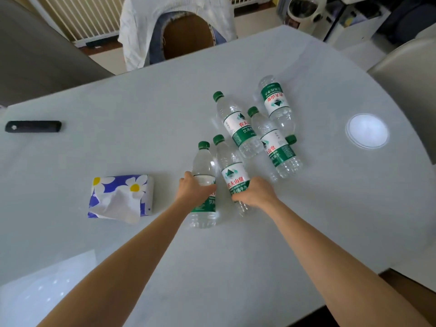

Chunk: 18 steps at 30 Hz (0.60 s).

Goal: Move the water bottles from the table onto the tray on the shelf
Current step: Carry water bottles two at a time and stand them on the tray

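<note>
- Five water bottles lie flat on the white table (283,232), all clear with green caps and green/white labels, clustered right of centre.
- left hand (192,188) is wrapped over the label of the near-left bottle (204,161); fingers curl round its body, so it grasps that bottle. Bottle lies flat, cap pointing away from the person.
- right hand (256,193) is clamped over the lower part of the near-right bottle (232,168), fingers curled across the label. Grasping it. Cap also points away.
- These two bottles lie side by side, nearly parallel, just beside each other; can't tell whether they touch.
- Middle bottle (238,125) lies farther out, cap away, base near the cap of the near-right bottle.
- Right bottle (274,145) lies alongside the middle bottle, roughly parallel, cap away.
- Far bottle (276,102) lies the other way round: base away from the person, cap toward them, neck end against the right bottle.
- No tray or shelf visible in this view.
- Tissue pack (121,197), blue with white flowers, sits left of the hands, a tissue poking out of the top.
- Dark flat case (33,126) near the left table edge, well apart from the bottles.
- Round white glare spot (366,131) on the tabletop right of the bottles.
- Chair (186,36) with white cloth draped over it at the far side of the table.
</note>
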Motion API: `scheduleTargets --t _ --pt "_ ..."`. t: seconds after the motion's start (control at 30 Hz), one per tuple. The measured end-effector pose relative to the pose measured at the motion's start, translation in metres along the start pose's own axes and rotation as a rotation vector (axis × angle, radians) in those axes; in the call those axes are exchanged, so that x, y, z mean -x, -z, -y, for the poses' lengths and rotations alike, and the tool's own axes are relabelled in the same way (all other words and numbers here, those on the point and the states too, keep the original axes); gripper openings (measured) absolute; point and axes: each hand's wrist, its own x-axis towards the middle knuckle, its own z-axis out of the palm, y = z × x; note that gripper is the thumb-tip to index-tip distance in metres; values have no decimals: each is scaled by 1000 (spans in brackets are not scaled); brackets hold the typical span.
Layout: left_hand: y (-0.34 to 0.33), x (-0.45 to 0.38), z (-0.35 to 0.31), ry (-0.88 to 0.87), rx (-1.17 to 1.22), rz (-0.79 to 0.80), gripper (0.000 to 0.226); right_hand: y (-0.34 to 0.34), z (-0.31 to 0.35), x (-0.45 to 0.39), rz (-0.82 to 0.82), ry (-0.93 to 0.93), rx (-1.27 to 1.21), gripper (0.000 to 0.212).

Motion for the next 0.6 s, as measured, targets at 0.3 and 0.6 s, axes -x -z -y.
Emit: scheduleTargets --t 0.3,0.6 --pt "-1 25 27 -62 -358 -97 68 -25 2 19 -169 18 80 67" --pt "27 49 40 -131 129 -116 66 -13 -2 37 -71 84 -221 50"
